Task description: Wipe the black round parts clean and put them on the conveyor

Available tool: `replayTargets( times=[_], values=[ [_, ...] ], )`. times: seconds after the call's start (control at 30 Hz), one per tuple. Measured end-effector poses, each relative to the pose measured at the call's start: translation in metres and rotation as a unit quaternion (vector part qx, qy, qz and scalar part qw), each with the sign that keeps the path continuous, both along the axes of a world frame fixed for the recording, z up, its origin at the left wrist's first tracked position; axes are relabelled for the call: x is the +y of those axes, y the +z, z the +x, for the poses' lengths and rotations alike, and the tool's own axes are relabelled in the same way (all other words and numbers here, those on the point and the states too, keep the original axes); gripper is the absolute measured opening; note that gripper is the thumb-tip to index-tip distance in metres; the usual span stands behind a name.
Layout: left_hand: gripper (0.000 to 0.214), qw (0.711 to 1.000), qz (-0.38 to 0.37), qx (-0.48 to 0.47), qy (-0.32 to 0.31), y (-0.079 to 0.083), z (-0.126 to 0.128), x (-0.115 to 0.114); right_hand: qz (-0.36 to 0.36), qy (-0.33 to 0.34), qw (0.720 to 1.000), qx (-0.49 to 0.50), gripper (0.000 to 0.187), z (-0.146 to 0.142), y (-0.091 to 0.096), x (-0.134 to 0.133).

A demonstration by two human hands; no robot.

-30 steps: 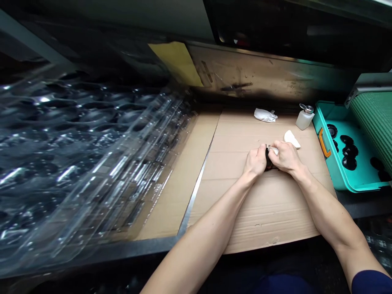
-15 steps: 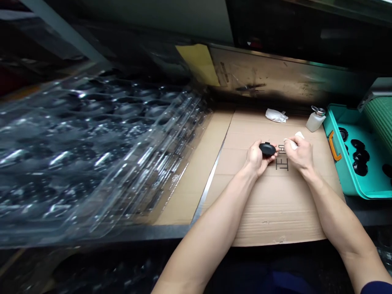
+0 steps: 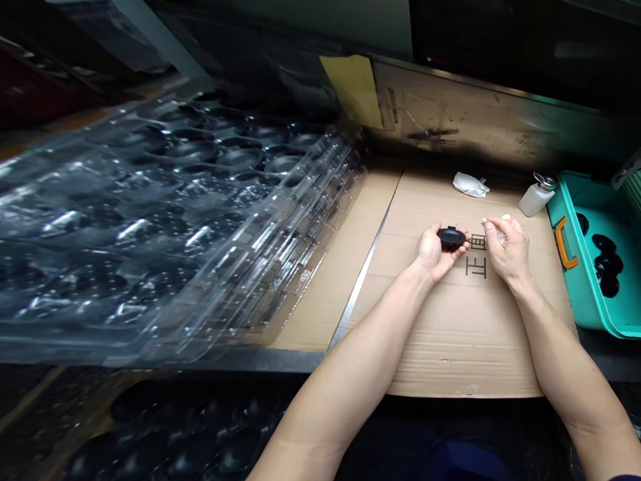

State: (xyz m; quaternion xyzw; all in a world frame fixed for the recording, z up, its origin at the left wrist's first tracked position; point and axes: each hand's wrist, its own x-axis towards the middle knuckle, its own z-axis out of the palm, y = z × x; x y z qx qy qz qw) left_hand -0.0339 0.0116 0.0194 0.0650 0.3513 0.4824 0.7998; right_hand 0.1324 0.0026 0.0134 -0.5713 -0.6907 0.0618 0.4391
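Resting in my left hand [image 3: 433, 254] is a black oval plastic part [image 3: 451, 236] with a small tab on its far edge. My left fingers curl around and under it. Just to its right, my right hand [image 3: 508, 248] pinches a crumpled white cloth [image 3: 501, 235], most of it hidden by the fingers. A small gap separates the cloth from the black part. Both hands are above a cardboard sheet [image 3: 465, 327] with dark printed characters.
A stack of clear plastic trays [image 3: 215, 220] fills the left side. Behind my hands lie a white crumpled wad [image 3: 471, 184] and a white pump bottle [image 3: 537, 198]. At right stands a turquoise bin [image 3: 585, 294] with an orange handle and several black parts [image 3: 608, 264].
The whole view has shifted, so the scene sits a little further right. My right hand has turned slightly, with the cloth still pinched. The black part stays in my left hand.
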Motion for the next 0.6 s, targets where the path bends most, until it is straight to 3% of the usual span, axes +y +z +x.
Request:
replayTargets(
  times=[0.2,0.43,0.6],
  values=[
    [0.057,0.999,0.025,0.042,0.002,-0.003,0.004,0.0,-0.038,0.043,0.998,0.005,0.025,-0.004,0.005,-0.004],
    [0.043,0.987,0.111,0.111,0.037,-0.02,0.02,-0.007,-0.049,0.127,0.988,-0.076,0.017,-0.016,0.001,-0.012],
    [0.049,0.97,0.172,0.169,0.027,-0.024,0.024,-0.011,-0.038,0.004,0.993,-0.111,0.015,-0.003,-0.01,-0.001]
  ],
)
